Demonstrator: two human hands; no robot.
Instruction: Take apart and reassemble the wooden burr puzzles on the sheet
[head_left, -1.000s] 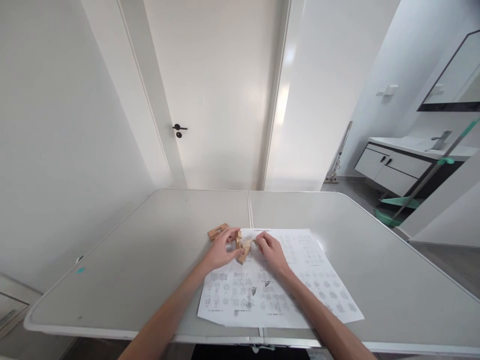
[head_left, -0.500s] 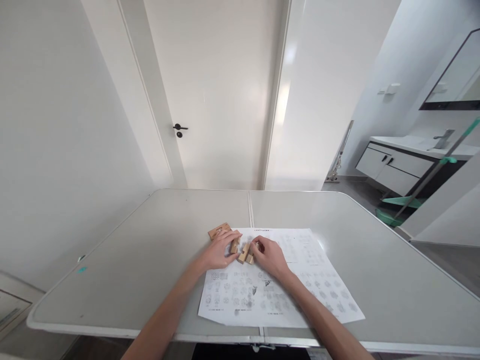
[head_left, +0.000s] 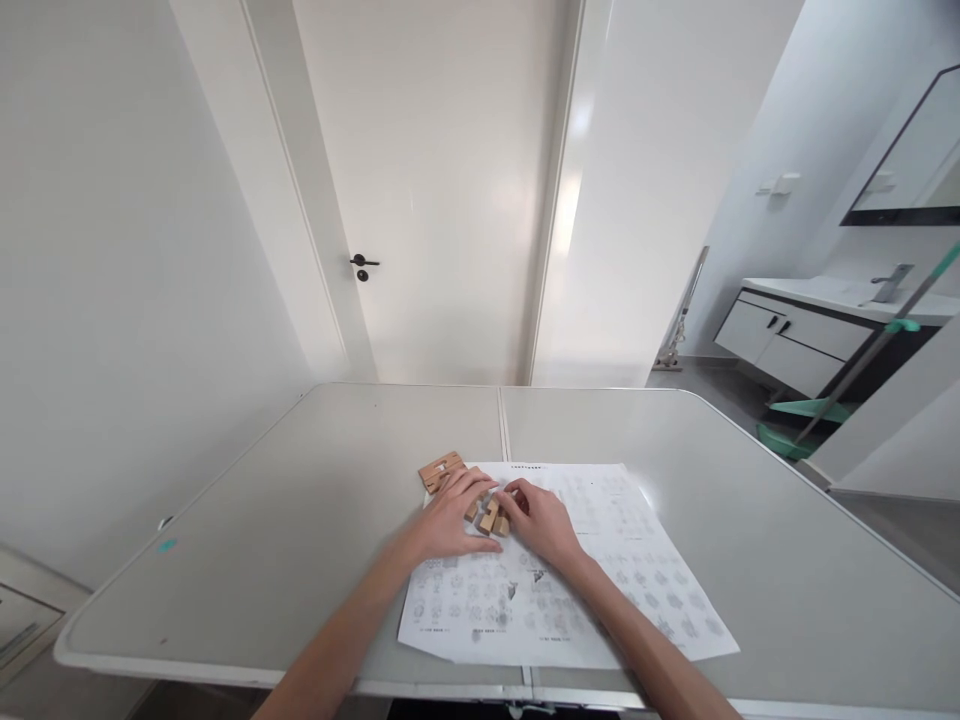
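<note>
Small notched wooden puzzle pieces [head_left: 489, 516] lie in a cluster on the printed sheet [head_left: 570, 640]. My left hand [head_left: 451, 518] arches over the left side of the cluster, thumb and fingers spread apart. A notched wooden block [head_left: 471, 511] shows beneath its fingers, partly covered. From the right, my right hand [head_left: 541, 515] pinches a wooden puzzle piece at the cluster's edge, mostly hidden by thumb and forefinger. Just beyond my left fingers, more flat slotted wooden pieces [head_left: 439, 470] lie at the sheet's upper left corner.
The sheet rests on a grey folding table [head_left: 262, 560] with a centre seam. Behind it stands a white door [head_left: 442, 200] with a black handle [head_left: 364, 262]. To the right are a sink cabinet [head_left: 795, 325] and a green dustpan [head_left: 787, 440].
My left hand has shifted right and opened wider, its fingers coming away from the block they held. My right hand stays at the cluster. The view has tilted slightly.
</note>
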